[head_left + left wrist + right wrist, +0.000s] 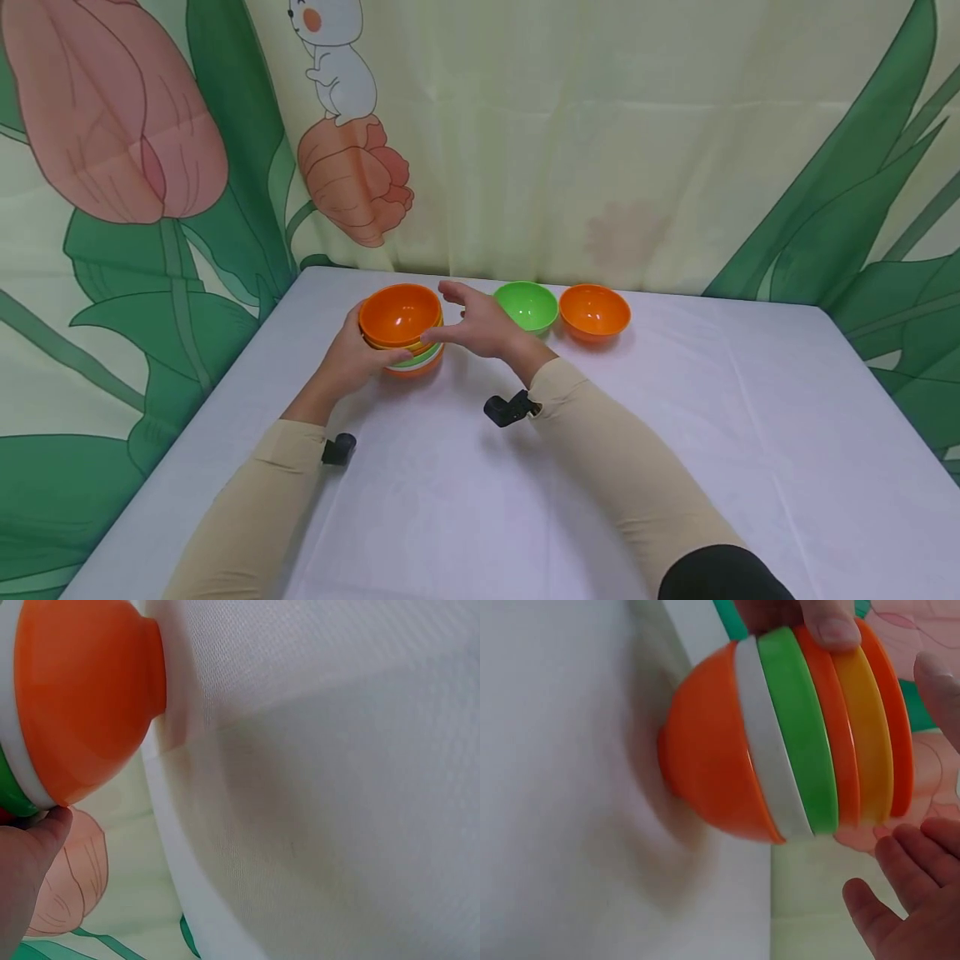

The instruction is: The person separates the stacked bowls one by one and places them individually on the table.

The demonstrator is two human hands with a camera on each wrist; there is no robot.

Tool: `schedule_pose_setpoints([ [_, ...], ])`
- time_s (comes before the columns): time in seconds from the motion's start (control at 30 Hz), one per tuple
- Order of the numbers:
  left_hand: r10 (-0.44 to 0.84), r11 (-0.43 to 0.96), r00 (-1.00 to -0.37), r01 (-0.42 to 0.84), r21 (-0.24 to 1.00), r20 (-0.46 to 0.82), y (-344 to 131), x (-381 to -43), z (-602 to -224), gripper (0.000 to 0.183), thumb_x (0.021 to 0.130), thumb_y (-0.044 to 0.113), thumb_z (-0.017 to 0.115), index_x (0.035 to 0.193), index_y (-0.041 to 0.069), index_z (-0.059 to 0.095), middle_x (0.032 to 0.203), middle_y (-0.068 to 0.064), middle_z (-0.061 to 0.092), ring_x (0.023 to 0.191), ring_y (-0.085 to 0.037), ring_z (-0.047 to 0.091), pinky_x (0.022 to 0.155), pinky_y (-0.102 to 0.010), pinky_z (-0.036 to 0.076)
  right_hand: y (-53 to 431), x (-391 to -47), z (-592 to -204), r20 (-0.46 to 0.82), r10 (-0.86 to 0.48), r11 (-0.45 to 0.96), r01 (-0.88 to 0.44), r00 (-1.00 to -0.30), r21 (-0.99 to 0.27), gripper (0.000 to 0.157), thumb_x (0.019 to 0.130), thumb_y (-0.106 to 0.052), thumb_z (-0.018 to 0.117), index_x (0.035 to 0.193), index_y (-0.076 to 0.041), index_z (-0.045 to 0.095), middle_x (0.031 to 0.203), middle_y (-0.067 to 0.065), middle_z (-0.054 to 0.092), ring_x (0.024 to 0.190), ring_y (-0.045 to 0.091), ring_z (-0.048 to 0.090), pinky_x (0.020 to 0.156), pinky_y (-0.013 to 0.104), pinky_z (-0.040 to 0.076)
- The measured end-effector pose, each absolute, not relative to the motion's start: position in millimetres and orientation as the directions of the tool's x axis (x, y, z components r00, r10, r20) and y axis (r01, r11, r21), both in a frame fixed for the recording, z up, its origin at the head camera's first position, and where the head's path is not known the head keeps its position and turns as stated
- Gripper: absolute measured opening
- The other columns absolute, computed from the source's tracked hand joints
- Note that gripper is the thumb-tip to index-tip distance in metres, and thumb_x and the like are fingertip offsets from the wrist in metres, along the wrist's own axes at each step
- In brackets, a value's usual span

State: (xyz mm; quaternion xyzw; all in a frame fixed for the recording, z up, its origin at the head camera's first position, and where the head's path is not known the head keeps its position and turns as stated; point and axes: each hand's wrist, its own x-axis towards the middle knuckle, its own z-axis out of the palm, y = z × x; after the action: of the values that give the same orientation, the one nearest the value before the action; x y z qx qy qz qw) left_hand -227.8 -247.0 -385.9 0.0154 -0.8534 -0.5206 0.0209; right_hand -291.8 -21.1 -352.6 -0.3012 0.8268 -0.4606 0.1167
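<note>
A stack of nested bowls (400,315) stands at the far left of the white table, several colours deep. In the right wrist view an orange bowl (709,750) forms its base, with white, green, orange, yellow and orange rims above. Curled around the stack's left side, my left hand (356,354) grips it, the thumb along the near side. My right hand (487,323) is held just right of the stack with fingers and thumb spread, holding nothing. Whether the base touches the tabletop, I cannot tell.
Behind and right of my right hand are a green bowl (529,307) and, beside it, a separate orange bowl (595,312). The white-covered table (675,400) ends at a printed curtain (570,142) at the back.
</note>
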Motion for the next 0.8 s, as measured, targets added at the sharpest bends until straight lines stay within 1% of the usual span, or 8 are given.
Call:
schedule_pose_setpoints([
  [0.13,-0.047,0.467,-0.999,-0.002,0.884,0.023,-247.0,-228.1,-386.0,0.101,0.083,0.019,0.084,0.157,0.008,0.016,0.151,-0.014,0.036,0.136,-0.034,0.036,0.108,-0.051,0.041,-32.4,-290.6,-350.9,0.073,-0.616,0.418,-0.404,-0.784,-0.813,0.089,0.085,-0.036,0.079,0.155,-0.005,0.034,0.156,0.008,0.039,0.140,0.022,0.039,0.112,0.040,0.038],
  [0.3,-0.038,0.458,-0.999,0.009,0.889,0.030,-247.1,-227.9,-385.8,0.100,0.082,0.018,0.084,0.156,0.009,0.017,0.150,-0.013,0.037,0.135,-0.033,0.037,0.107,-0.051,0.043,-39.2,-290.3,-348.7,0.046,-0.607,0.460,-0.398,-0.793,-0.794,0.094,0.084,-0.038,0.080,0.156,-0.005,0.031,0.158,0.008,0.038,0.141,0.023,0.037,0.112,0.041,0.037],
  [0.47,-0.023,0.449,-0.999,0.029,0.893,0.044,-247.3,-228.8,-386.0,0.099,0.082,0.016,0.084,0.155,0.009,0.019,0.149,-0.013,0.038,0.134,-0.033,0.038,0.105,-0.051,0.044,-42.2,-292.5,-348.8,0.016,-0.619,0.463,-0.381,-0.785,-0.800,0.098,0.082,-0.038,0.081,0.157,-0.004,0.028,0.157,0.008,0.038,0.141,0.023,0.037,0.113,0.042,0.037],
  [0.57,-0.019,0.454,-0.998,0.037,0.890,0.052,-247.3,-229.1,-385.6,0.098,0.082,0.016,0.084,0.155,0.009,0.019,0.149,-0.013,0.038,0.134,-0.033,0.038,0.105,-0.051,0.045,-43.1,-293.4,-349.4,-0.010,-0.616,0.468,-0.356,-0.788,-0.809,0.100,0.082,-0.039,0.081,0.158,-0.006,0.026,0.156,0.007,0.039,0.140,0.023,0.038,0.112,0.043,0.037],
  [0.8,-0.024,0.462,-0.999,0.031,0.886,0.047,-248.1,-229.8,-385.6,0.099,0.082,0.020,0.084,0.155,0.009,0.018,0.149,-0.012,0.038,0.134,-0.033,0.038,0.104,-0.051,0.045,-45.4,-294.5,-352.3,-0.024,-0.619,0.459,-0.337,-0.785,-0.822,0.103,0.080,-0.041,0.082,0.159,-0.008,0.025,0.153,0.006,0.042,0.135,0.021,0.042,0.109,0.041,0.041],
])
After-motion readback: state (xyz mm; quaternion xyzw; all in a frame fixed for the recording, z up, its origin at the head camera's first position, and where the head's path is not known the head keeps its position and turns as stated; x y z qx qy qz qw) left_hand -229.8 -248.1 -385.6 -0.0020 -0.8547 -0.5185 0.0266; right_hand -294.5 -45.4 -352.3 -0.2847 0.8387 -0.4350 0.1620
